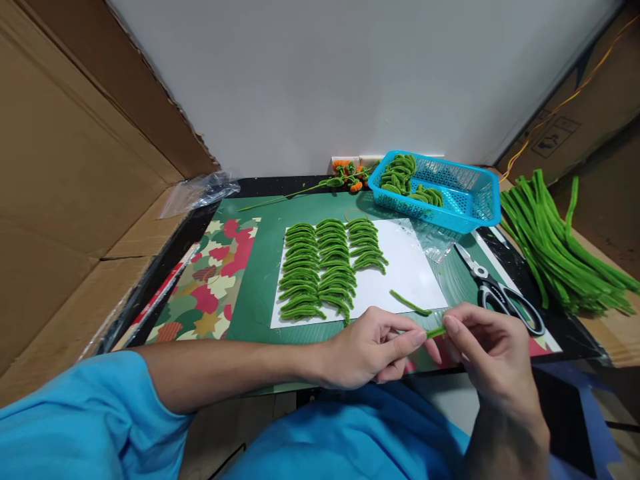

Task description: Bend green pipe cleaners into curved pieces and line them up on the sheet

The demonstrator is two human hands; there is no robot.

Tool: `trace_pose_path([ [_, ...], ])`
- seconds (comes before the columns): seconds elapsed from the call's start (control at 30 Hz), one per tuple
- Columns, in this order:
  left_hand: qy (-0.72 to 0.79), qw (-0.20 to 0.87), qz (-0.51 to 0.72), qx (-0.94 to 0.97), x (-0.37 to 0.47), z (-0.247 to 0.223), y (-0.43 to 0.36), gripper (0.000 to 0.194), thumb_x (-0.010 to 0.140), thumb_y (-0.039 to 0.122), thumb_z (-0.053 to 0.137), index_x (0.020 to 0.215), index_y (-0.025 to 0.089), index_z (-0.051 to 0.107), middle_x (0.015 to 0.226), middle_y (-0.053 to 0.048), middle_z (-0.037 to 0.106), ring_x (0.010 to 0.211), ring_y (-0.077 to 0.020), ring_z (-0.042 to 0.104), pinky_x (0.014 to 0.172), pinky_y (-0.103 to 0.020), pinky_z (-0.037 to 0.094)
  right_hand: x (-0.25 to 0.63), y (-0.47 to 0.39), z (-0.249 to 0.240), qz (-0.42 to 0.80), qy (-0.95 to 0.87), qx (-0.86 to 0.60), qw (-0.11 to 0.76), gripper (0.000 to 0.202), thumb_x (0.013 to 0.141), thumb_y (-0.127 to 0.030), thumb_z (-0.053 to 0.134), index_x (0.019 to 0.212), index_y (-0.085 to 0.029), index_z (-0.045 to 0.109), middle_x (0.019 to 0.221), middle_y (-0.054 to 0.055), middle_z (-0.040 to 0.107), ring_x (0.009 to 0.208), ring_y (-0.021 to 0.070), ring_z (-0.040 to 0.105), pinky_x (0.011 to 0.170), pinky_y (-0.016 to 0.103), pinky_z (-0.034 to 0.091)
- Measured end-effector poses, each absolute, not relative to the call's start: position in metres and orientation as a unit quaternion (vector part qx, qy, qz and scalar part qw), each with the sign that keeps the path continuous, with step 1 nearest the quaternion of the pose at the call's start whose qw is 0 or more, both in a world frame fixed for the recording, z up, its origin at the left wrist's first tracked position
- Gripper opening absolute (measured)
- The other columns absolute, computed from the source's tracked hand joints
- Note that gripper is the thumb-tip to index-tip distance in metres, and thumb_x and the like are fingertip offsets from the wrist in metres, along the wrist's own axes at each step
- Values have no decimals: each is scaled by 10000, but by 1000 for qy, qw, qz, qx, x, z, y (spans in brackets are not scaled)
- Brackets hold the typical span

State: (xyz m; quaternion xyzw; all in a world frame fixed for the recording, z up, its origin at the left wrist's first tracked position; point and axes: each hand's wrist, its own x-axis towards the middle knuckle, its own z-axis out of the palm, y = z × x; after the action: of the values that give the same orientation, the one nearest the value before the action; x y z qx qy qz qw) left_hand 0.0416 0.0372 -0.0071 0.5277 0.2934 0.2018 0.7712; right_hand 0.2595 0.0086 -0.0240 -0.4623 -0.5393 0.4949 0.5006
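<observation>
**A:** State of left hand (370, 347)?

**B:** Mostly closed, pinching one end of a short green fuzzy stem (436, 332) between thumb and forefinger.

**A:** State of right hand (493, 343)?

**B:** Likewise closed to a pinch at thumb and forefinger, gripping the same stem farther right.

**A:** Location of held stem?

**B:** Between both hands, over the near part of the green mat (260, 280). Exposed only for a short span between fingertips; cannot tell full length.

**A:** Layout on white sheet (407, 257)?

**B:** Set out in three columns: curved green pieces (300, 273), with the third column shorter than the others. Just beyond the hands, near the sheet's near edge: one loose green piece (410, 303).

**A:** Right of the sheet?

**B:** Near the right hand: scissors (481, 272), handles toward the person. Farther right: a bundle of long green stems (560, 247). Toward the wall: a blue basket (487, 200), with green pieces heaped mainly at its left end.

**A:** Left and rear?

**B:** At left: a patterned sheet (205, 287). At rear, beside the basket: orange flowers (356, 187).
</observation>
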Motion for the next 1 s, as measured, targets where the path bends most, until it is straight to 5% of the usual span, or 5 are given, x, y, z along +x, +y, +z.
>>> trace_pose_path([
  [0.2, 288, 778, 208, 517, 40, -7, 36, 568, 1050, 649, 614, 1103, 101, 754, 527, 64, 549, 369, -64, 400, 399, -183, 349, 252, 12, -29, 629, -428, -403, 509, 348, 1008, -428, 758, 763, -191, 689, 496, -82, 387, 423, 77, 312, 402, 205, 288],
  [0.63, 324, 782, 181, 500, 35, -7, 34, 564, 1037, 689, 608, 1126, 140, 698, 499, 80, 562, 326, -66, 426, 336, -141, 364, 257, 1, -14, 492, -558, -497, 448, 339, 1041, -460, 709, 822, -201, 711, 668, -15, 561, 533, 126, 500, 472, 222, 407],
  [1.0, 327, 778, 179, 506, 34, -10, 36, 588, 995, 729, 642, 1004, 144, 695, 520, 67, 575, 345, -65, 437, 336, -153, 339, 248, 11, -16, 554, -563, -432, 435, 428, 1075, -500, 642, 777, -194, 657, 634, -32, 504, 541, 108, 397, 491, 231, 342],
])
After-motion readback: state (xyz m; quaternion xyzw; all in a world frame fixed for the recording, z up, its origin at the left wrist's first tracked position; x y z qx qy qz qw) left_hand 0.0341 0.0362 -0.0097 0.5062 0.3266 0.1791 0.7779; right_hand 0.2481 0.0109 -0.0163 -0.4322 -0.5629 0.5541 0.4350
